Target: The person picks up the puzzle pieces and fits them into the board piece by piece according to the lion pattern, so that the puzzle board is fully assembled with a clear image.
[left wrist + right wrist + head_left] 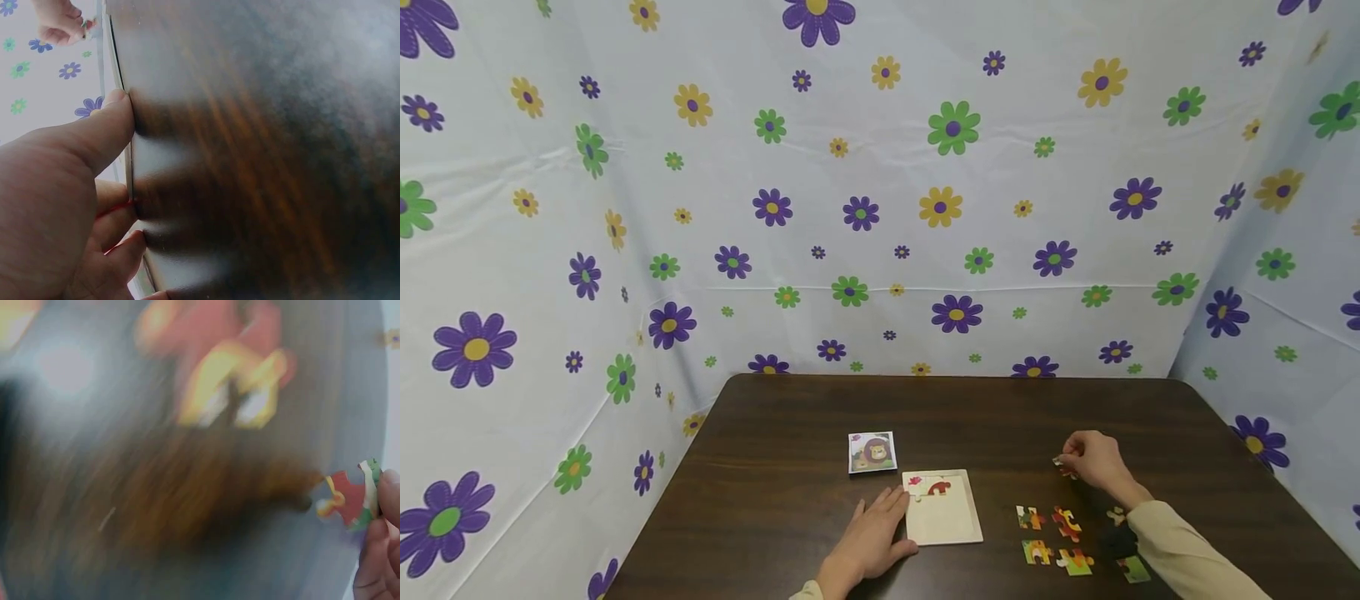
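My left hand (872, 533) rests with extended fingers on the table, its fingertips at the left edge of a square, pale puzzle tray (943, 523). Along the tray's top lie fitted pieces, one with a pink shape and one with a reddish-brown part (938, 488). To the right, my right hand (1097, 460) pinches a jigsaw piece (351, 499) between thumb and fingers. Red, green, white and yellow show on that piece in the right wrist view. Its outer part sticks out past the fingertips, held over the table at the right.
Several loose jigsaw pieces (1037, 552) lie right of the tray, some beside the right forearm. A square picture card with a lion (872, 452) lies behind the tray to the left. Flowered white cloth (880, 167) hangs behind the dark wooden table (760, 500).
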{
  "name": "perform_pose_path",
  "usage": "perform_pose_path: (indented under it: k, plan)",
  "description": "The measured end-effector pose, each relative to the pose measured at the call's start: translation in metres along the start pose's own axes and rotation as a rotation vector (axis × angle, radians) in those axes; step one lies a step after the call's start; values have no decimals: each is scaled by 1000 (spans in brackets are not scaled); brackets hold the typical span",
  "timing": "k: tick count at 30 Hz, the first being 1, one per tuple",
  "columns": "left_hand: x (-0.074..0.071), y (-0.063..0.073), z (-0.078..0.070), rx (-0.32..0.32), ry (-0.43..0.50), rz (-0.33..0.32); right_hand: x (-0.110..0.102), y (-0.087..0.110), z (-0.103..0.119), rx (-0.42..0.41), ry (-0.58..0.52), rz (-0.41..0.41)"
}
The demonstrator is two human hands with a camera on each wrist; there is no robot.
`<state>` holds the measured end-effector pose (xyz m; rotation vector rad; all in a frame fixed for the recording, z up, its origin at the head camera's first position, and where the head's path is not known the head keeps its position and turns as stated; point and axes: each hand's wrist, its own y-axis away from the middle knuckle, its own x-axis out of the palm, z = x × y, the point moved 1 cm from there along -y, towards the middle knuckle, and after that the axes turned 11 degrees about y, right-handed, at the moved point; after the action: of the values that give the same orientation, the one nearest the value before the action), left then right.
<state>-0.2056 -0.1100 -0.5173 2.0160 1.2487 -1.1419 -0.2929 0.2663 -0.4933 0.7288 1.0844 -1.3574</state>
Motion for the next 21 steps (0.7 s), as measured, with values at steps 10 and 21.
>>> perform_pose_path:
  k: [10,21]
  plan:
    - [-1,0,0,-22,4,15,2,-13,39,81,-279,144]
    - [-2,0,-1,-26,6,17,19,-18,69,108,-539,212]
